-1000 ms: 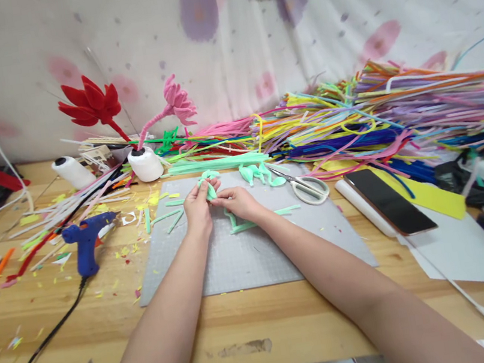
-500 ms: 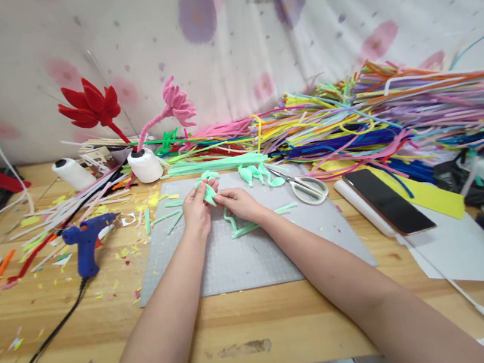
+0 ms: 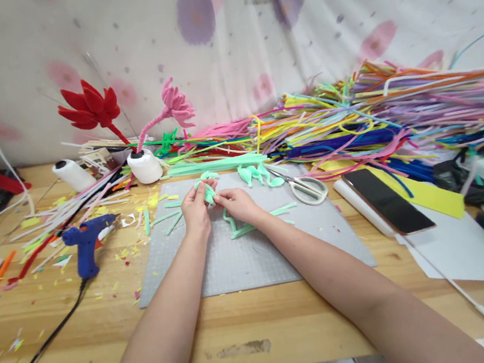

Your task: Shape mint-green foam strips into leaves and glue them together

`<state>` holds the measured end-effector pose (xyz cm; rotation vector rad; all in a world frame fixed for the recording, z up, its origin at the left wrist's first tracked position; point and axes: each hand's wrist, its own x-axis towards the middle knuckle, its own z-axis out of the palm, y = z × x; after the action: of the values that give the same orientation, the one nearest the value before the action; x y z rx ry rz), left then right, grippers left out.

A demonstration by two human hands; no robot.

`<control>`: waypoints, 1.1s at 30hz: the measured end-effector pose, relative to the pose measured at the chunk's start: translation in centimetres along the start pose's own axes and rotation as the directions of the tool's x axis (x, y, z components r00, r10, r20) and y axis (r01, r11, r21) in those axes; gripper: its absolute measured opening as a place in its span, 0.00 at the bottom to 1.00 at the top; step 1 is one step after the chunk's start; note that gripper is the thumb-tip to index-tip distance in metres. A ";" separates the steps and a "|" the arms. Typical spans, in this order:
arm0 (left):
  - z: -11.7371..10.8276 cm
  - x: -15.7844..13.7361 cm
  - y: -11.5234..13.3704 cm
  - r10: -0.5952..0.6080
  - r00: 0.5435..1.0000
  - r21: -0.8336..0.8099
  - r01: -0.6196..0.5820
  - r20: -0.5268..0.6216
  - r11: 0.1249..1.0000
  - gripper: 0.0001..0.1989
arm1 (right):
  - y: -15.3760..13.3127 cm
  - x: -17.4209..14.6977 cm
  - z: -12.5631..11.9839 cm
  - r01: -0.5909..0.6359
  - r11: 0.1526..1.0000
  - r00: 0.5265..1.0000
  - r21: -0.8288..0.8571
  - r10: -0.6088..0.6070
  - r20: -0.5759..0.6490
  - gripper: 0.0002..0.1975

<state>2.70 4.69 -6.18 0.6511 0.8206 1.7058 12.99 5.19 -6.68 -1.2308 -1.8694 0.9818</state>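
Above the grey cutting mat (image 3: 219, 270), my left hand (image 3: 197, 207) is closed on a mint-green pipe cleaner piece (image 3: 209, 195) bent into a petal-like shape. My right hand (image 3: 240, 205) pinches the lower right edge of the same piece, its fingertips close to the left ones. Bent mint-green pipe cleaners (image 3: 242, 230) lie on the mat under my right wrist. Shorter green strips (image 3: 174, 222) rest left of my left hand. Beyond the hands sit several finished-looking green leaf shapes (image 3: 255, 173), beside scissors (image 3: 309, 189) with pale handles.
A blue glue gun (image 3: 85, 244) stands at left with its cord running down. Behind are a bundle of mint pipe cleaners (image 3: 216, 165), many coloured ones (image 3: 332, 113), and red (image 3: 92, 107) and pink (image 3: 176, 103) flowers, the pink in a white spool (image 3: 145, 167). A phone (image 3: 388, 201) lies right.
Both hands stay in nearly the same place. The green piece between the fingers has turned slightly and shows less of its surface.
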 end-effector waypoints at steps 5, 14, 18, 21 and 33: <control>-0.3 0.2 0.0 0.015 1.000 0.033 -0.015 -0.006 0.999 0.10 | 0.2 -0.1 -0.1 0.160 0.982 0.985 0.099 -0.165 0.047 0.14; 0.0 0.1 -0.1 -0.001 1.000 0.031 0.001 0.003 1.000 0.10 | 0.1 0.0 0.0 0.208 0.977 0.973 0.054 -0.213 0.094 0.15; -0.1 0.0 0.2 -0.074 0.997 0.039 0.073 0.010 0.997 0.10 | 0.6 0.1 -0.1 0.143 0.984 0.980 0.107 -0.155 0.123 0.14; -0.4 0.1 0.6 -0.168 0.983 0.080 0.162 0.071 0.983 0.09 | 1.1 0.2 -0.4 0.103 0.981 0.982 0.163 -0.127 0.138 0.13; -1.5 0.2 2.4 -0.364 0.804 0.128 0.346 0.470 0.930 0.19 | 0.9 -0.5 -2.6 -0.236 0.766 0.904 0.598 -0.052 0.424 0.14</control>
<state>0.09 4.12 -5.23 0.8498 0.5648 1.1139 15.76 5.54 -6.27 -0.7257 -1.5368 1.8751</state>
